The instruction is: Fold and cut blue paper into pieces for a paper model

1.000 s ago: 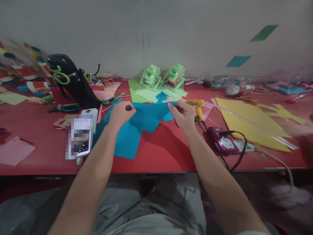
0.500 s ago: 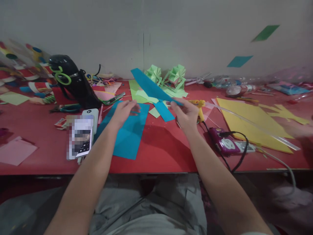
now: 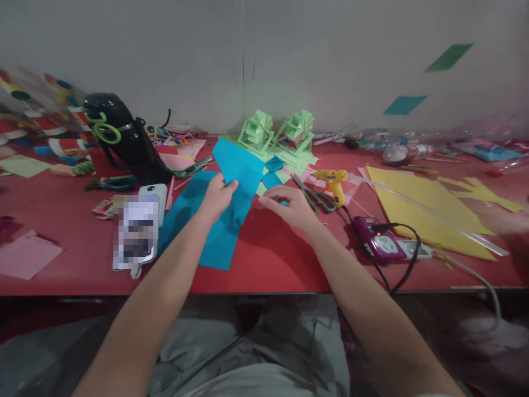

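My left hand (image 3: 219, 196) is closed on a piece of blue paper (image 3: 242, 165), thumb on top, and holds it raised and tilted above the table. Under it lies a larger sheet of the same blue paper (image 3: 217, 253), partly covered by my left forearm. To the right of the held piece, my right hand (image 3: 289, 205) hovers with loosely curved fingers, a gap between thumb and fingers, apparently holding nothing. Small blue paper pieces (image 3: 273, 164) lie just beyond it. Scissors (image 3: 316, 198) rest to its right, beside a yellow glue gun (image 3: 334, 182).
Two light green folded paper models (image 3: 258, 129) stand against the wall. A black case (image 3: 124, 138) and a phone (image 3: 136, 231) are at left. On the right are a purple power socket (image 3: 378, 240), cables, yellow sheets (image 3: 425, 204) and a clear ruler (image 3: 446, 215).
The blue paper has passed from my right hand to my left and turned to show its broad face. My right hand has moved left and down, uncovering the scissors.
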`<state>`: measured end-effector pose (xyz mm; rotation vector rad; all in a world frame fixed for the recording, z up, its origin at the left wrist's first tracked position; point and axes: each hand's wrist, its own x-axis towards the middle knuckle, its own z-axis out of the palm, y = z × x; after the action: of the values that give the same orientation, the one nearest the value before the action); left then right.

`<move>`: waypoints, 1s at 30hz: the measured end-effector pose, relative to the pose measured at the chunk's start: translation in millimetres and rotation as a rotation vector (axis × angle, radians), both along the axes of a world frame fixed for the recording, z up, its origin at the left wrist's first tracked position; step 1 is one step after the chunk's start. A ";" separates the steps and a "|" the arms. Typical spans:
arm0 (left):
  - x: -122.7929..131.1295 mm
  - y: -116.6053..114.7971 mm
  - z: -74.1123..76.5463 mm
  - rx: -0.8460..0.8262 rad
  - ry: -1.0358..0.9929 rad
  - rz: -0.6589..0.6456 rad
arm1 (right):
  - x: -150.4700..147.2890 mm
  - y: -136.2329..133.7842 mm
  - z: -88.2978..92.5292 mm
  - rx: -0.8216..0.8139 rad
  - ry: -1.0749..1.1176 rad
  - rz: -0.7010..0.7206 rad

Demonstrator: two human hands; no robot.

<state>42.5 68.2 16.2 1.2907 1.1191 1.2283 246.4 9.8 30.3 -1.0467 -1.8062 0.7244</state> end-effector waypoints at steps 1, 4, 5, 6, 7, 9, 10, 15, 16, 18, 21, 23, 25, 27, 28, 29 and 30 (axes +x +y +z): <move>-0.6 -0.1 0.4 0.007 0.018 0.002 | 2.0 3.0 -0.7 0.005 0.015 -0.089; 2.1 -4.6 6.0 -0.056 -0.003 -0.045 | 7.8 12.0 -3.9 -0.099 0.121 -0.274; 4.0 -7.1 8.8 -0.098 -0.030 -0.074 | 8.8 14.1 -4.7 -0.169 0.172 -0.282; 6.1 -9.8 11.5 -0.143 -0.063 -0.098 | 9.2 15.4 -5.2 -0.238 0.220 -0.272; 8.2 -12.5 14.0 -0.180 -0.098 -0.121 | 8.9 16.0 -5.4 -0.295 0.265 -0.248; 12.0 -17.1 17.4 -0.222 -0.172 -0.184 | 7.1 15.5 -5.5 -0.359 0.332 -0.178; 13.5 -18.7 18.1 -0.230 -0.204 -0.218 | 6.1 14.8 -5.5 -0.367 0.353 -0.142; 13.3 -18.3 17.1 -0.215 -0.254 -0.263 | 7.8 13.9 -6.4 -0.310 0.331 -0.060; 11.4 -16.7 17.1 -0.199 -0.253 -0.241 | 9.1 14.2 -6.4 -0.301 0.317 -0.063; 6.0 -12.6 17.8 -0.158 -0.250 -0.173 | 11.4 14.8 -6.0 -0.300 0.305 -0.072; -3.0 -7.1 20.6 -0.111 -0.233 -0.089 | 13.0 15.7 -5.9 -0.315 0.322 -0.084; -7.4 -5.3 23.1 -0.098 -0.222 -0.064 | 13.3 16.7 -6.7 -0.319 0.348 -0.100; -9.8 -5.3 25.6 -0.089 -0.204 -0.039 | 13.5 17.7 -7.5 -0.322 0.381 -0.112; -11.0 -6.0 27.2 -0.074 -0.181 -0.036 | 13.4 18.2 -7.6 -0.337 0.432 -0.105; -11.3 -6.3 27.4 -0.061 -0.169 -0.051 | 13.3 18.2 -7.3 -0.348 0.465 -0.098; -11.6 -6.5 27.3 -0.043 -0.156 -0.073 | 13.2 18.1 -6.9 -0.359 0.500 -0.095; -11.9 -6.5 26.8 -0.022 -0.142 -0.094 | 13.0 17.9 -6.5 -0.367 0.531 -0.098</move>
<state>30.6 61.7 42.9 1.2063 0.9568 1.2147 259.4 27.7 23.8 -1.0412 -1.1846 1.1759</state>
